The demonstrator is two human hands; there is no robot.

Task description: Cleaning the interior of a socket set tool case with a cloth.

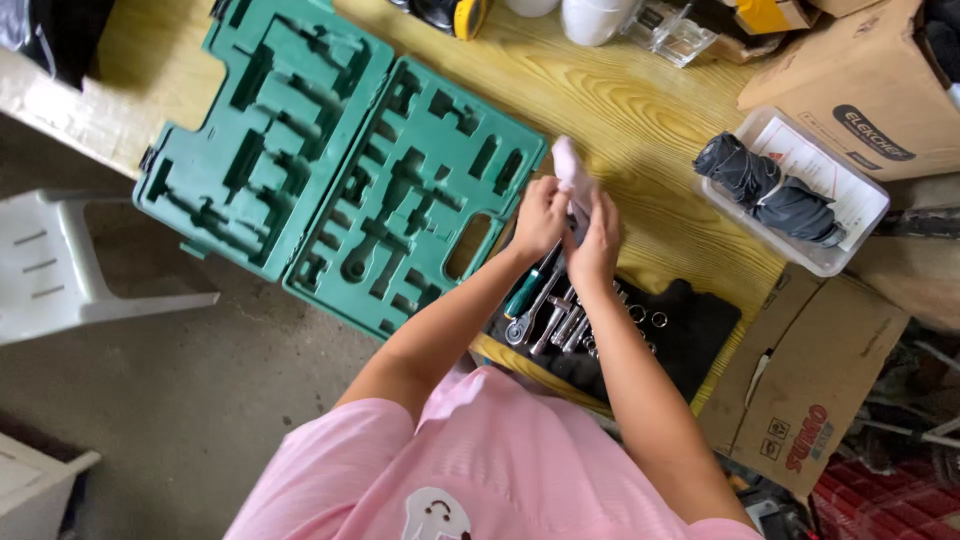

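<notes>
My left hand (540, 215) and my right hand (597, 238) are held close together above the wooden table (640, 120). Both grip a pale pink cloth (572, 165) that sticks up between them; a small metal part may be wrapped in it, but I cannot tell. Just below my hands a black cloth (690, 330) lies on the table with several chrome sockets and extension bars (560, 322) and a ratchet with a green handle (524, 296). To the left an open green moulded tool case (330, 160) lies flat, its slots bare.
A clear plastic tray (840, 215) with a folded dark umbrella (765, 190) sits at the right. Cardboard boxes (860, 80) stand at the right and lower right (810, 380). A white plastic chair (60, 265) is at the left on the concrete floor. White containers (595, 18) stand at the table's far edge.
</notes>
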